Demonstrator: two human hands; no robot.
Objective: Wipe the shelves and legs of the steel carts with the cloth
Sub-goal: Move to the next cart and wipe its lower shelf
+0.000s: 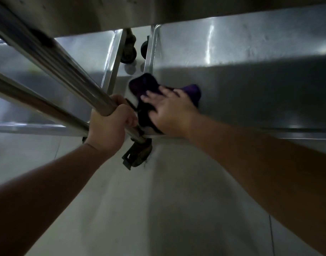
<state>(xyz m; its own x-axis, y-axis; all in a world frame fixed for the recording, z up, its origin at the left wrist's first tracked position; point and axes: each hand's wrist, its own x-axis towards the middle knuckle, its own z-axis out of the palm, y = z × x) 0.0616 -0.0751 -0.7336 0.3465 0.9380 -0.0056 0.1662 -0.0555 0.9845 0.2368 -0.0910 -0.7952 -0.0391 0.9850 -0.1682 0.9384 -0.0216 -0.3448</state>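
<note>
My left hand [110, 126] grips the round steel cart leg [69, 74]; my right hand [169, 109], fingers spread flat, presses the dark purple cloth [149, 85] onto the bottom steel shelf [250, 85]. Next, I judge: sweep outward.

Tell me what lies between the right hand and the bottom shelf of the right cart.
The purple cloth lies there: in the head view the right hand presses it flat on the shelf near its corner, fingers spread on it.
</note>
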